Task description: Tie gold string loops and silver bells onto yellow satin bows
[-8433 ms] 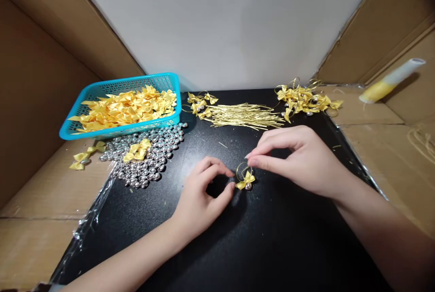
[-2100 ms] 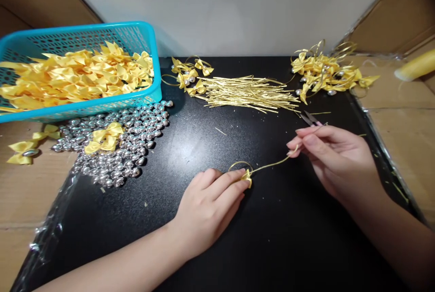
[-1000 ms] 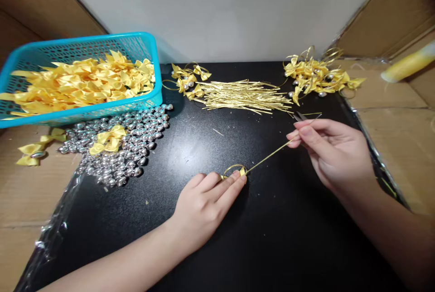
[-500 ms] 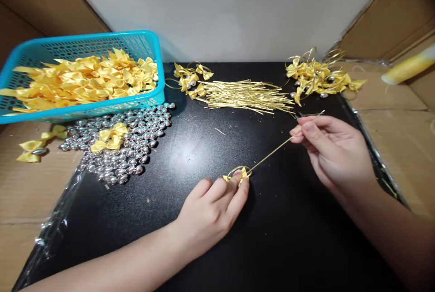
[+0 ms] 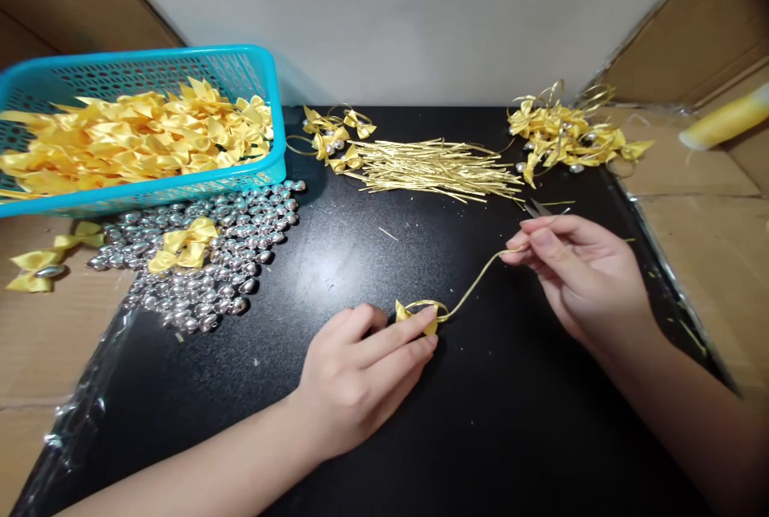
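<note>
My left hand (image 5: pixel 366 369) rests on the black tabletop with its fingers closed over a small yellow ribbon bow (image 5: pixel 430 326), which they partly hide. A loop of gold cord (image 5: pixel 474 290) lies around the bow and runs up to the right in a slack curve. Thumb and fingertips of my right hand (image 5: pixel 580 272) pinch the other end of that cord, raised off the table. Open scissor blades (image 5: pixel 539 209) show just beyond the right fingertips; their handles are hidden, and I cannot tell whether the hand holds them.
At the left stands a blue basket (image 5: pixel 279 132) of yellow bows, with silver beads (image 5: pixel 234 260) and loose bows (image 5: pixel 186 243) before it. Cut gold cords (image 5: pixel 438 168) lie at the back, between two groups of beaded bows (image 5: pixel 333 136). Cardboard (image 5: pixel 690 260) borders the right.
The cord was taut and now sags, as my right hand has come slightly lower and closer. The left fingers have shifted and straightened over the bow. The camera view has moved slightly.
</note>
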A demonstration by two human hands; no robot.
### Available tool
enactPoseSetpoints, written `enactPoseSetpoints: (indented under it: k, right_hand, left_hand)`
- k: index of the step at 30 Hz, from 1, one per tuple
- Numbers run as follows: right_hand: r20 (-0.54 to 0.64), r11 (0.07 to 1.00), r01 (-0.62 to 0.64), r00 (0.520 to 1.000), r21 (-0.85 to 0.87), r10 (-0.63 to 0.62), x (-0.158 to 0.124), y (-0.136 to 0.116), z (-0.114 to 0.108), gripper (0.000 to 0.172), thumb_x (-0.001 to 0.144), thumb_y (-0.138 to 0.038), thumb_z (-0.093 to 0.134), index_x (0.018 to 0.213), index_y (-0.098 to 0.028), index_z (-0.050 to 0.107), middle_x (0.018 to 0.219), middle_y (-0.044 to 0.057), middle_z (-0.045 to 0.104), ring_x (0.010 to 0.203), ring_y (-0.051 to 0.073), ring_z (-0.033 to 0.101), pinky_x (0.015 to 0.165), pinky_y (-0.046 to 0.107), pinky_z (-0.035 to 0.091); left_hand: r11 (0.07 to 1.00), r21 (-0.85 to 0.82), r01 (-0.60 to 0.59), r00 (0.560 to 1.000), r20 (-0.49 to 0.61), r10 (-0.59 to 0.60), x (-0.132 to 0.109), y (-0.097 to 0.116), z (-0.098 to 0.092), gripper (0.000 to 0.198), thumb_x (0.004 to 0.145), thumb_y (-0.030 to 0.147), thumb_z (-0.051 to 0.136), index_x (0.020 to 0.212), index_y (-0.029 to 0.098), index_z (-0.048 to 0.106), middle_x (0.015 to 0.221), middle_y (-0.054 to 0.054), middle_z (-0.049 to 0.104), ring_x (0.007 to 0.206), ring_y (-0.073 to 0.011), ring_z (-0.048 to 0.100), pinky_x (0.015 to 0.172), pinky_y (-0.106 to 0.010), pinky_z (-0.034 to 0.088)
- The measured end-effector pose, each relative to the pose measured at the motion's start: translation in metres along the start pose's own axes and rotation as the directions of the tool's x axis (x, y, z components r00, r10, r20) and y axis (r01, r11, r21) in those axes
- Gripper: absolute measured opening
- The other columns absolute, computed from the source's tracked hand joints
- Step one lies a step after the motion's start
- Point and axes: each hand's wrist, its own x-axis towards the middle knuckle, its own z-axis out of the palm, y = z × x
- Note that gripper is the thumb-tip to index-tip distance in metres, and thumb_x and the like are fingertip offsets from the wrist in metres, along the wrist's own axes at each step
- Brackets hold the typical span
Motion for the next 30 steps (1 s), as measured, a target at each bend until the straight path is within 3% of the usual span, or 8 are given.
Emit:
enactPoseSetpoints:
  k: [5, 12, 15, 19, 22, 26, 28, 30]
  right_hand:
    - [0.036, 1.000, -0.005, 0.999, 0.001, 0.005, -0.001, 0.001, -0.001, 0.011, 0.072, -0.034, 0.079, 0.078, -0.026, 0.074, 0.070, -0.001, 0.073, 0.058, 0.012, 0.070, 0.063, 0.022, 0.062]
    - [0.116, 0.999, 0.026, 0.993, 0.032, -0.030, -0.010, -0.016, -0.001, 0.007, 0.076, -0.029, 0.077, 0.080, -0.026, 0.074, 0.069, -0.002, 0.073, 0.059, 0.014, 0.070, 0.063, 0.028, 0.063]
    - [0.274, 0.995, 0.102, 0.957, -0.008, -0.096, -0.018, -0.025, 0.000, 0.010, 0.081, -0.022, 0.072, 0.088, -0.029, 0.074, 0.076, -0.003, 0.073, 0.064, 0.012, 0.069, 0.063, 0.025, 0.060]
    - [0.524, 0.929, 0.313, 0.834, -0.196, -0.170, -0.039, -0.030, 0.017, 0.016, 0.081, -0.014, 0.069, 0.091, -0.027, 0.073, 0.081, 0.000, 0.073, 0.075, 0.014, 0.067, 0.068, 0.027, 0.056]
    - [0.590, 0.824, 0.504, 0.758, -0.258, -0.279, -0.057, -0.026, 0.035, 0.008, 0.078, -0.015, 0.073, 0.077, -0.023, 0.073, 0.082, 0.002, 0.068, 0.079, 0.014, 0.061, 0.074, 0.031, 0.051]
    - [0.647, 0.812, 0.536, 0.708, -0.231, -0.283, -0.057, -0.020, 0.035, 0.008, 0.074, -0.025, 0.077, 0.081, -0.024, 0.073, 0.085, 0.002, 0.062, 0.080, 0.014, 0.058, 0.074, 0.030, 0.050]
    - [0.659, 0.828, 0.515, 0.705, -0.220, -0.263, -0.045, -0.016, 0.023, 0.023, 0.074, -0.035, 0.077, 0.094, -0.025, 0.071, 0.085, 0.002, 0.061, 0.083, 0.017, 0.057, 0.074, 0.031, 0.049]
    - [0.550, 0.809, 0.506, 0.784, -0.299, -0.287, -0.030, -0.009, 0.011, 0.021, 0.079, -0.026, 0.072, 0.100, -0.026, 0.069, 0.089, 0.003, 0.061, 0.086, 0.018, 0.058, 0.076, 0.033, 0.047]
  left_hand:
    - [0.964, -0.174, 0.201, 0.950, -0.207, -0.235, 0.010, -0.006, -0.008, 0.016, 0.073, 0.007, 0.069, 0.083, 0.017, 0.062, 0.073, 0.000, 0.065, 0.068, -0.0125, 0.058, 0.064, -0.027, 0.045]
    - [0.910, -0.227, 0.348, 0.898, -0.198, -0.393, 0.010, -0.011, -0.005, 0.011, 0.074, 0.008, 0.064, 0.078, 0.018, 0.060, 0.075, -0.001, 0.057, 0.070, -0.0142, 0.054, 0.066, -0.029, 0.046]
    - [0.937, -0.226, 0.266, 0.924, -0.217, -0.314, 0.012, -0.007, -0.006, 0.012, 0.072, 0.009, 0.068, 0.080, 0.017, 0.062, 0.074, -0.001, 0.057, 0.069, -0.0134, 0.054, 0.064, -0.027, 0.046]
    - [0.948, -0.302, 0.100, 0.972, -0.175, -0.159, 0.011, 0.007, -0.006, 0.028, 0.074, 0.020, 0.075, 0.099, 0.016, 0.066, 0.076, -0.003, 0.063, 0.068, -0.0133, 0.058, 0.062, -0.025, 0.049]
    - [0.893, -0.440, 0.098, 0.978, -0.123, -0.168, 0.007, 0.017, -0.005, 0.015, 0.083, 0.021, 0.066, 0.097, 0.016, 0.068, 0.075, -0.004, 0.065, 0.066, -0.0133, 0.061, 0.060, -0.025, 0.050]
    - [0.843, -0.529, 0.097, 0.991, -0.030, -0.133, 0.001, 0.019, -0.006, 0.014, 0.089, 0.019, 0.058, 0.085, 0.019, 0.071, 0.070, -0.004, 0.067, 0.060, -0.0119, 0.063, 0.056, -0.022, 0.050]
    - [0.840, -0.541, 0.052, 0.996, -0.033, -0.083, 0.000, 0.017, -0.008, 0.015, 0.088, 0.017, 0.059, 0.098, 0.018, 0.070, 0.075, -0.005, 0.071, 0.063, -0.0131, 0.065, 0.057, -0.022, 0.052]
    - [0.832, -0.555, 0.003, 0.999, -0.039, -0.030, 0.001, 0.015, -0.010, 0.022, 0.089, 0.016, 0.058, 0.109, 0.017, 0.067, 0.081, -0.008, 0.073, 0.067, -0.0149, 0.068, 0.060, -0.024, 0.055]
